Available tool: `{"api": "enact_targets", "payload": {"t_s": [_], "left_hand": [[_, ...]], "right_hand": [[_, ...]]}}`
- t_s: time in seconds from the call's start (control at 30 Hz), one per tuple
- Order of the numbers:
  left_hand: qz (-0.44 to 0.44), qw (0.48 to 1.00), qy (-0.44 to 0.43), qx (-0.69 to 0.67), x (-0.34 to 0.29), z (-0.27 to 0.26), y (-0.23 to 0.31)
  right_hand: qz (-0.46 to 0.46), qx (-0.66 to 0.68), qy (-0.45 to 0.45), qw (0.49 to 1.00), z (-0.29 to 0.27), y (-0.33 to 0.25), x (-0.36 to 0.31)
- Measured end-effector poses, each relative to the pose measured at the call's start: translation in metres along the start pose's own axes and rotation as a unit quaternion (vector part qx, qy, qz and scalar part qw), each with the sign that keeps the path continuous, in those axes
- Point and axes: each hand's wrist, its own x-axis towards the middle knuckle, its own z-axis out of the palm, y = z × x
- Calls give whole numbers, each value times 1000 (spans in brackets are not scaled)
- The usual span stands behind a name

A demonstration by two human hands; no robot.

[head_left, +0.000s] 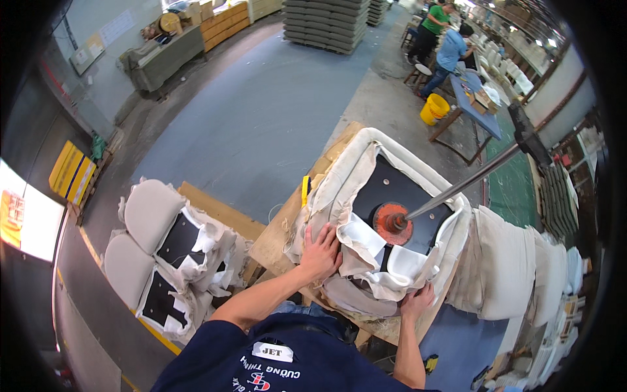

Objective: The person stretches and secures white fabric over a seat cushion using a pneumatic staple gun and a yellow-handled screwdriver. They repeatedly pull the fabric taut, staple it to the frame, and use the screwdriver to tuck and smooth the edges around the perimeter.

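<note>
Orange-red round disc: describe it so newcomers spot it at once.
Mid-picture, a tan wooden board bears a beige padded seat. On its flat black panel, the silver metal rod ends in the orange-red round disc. Nothing else on the panel is orange-red.

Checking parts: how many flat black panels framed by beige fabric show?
3 clearly: one flat black panel beneath the round orange-red disc, another black panel beside the upper beige cushion at left, a third black panel beside the lower beige cushion. Others may be hidden.

Two hands [320,251] [417,302] (one left, one right), one handled seat [400,175], one rod [465,181], one disc [384,230] and one yellow bucket [433,111] are seen.
</note>
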Motion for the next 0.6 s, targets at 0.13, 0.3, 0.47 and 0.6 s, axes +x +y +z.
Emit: {"api": "enact_targets", "payload": {"t_s": [0.13,0.3,0.47,0.6], "left_hand": [[-3,1000,2,-11,-2,-1,3],[-27,999,-6,-18,-6,4,1],[-22,996,-9,-83,-6,-8,16],[56,995,-13,-78,-23,-30,16]], "right_hand": [[-5,3,0,1000,1,6,2],[-32,16,15,999,10,10,7],[-4,19,-37,999,-1,21,11],[-21,127,-133,983,-26,3,21]]}}
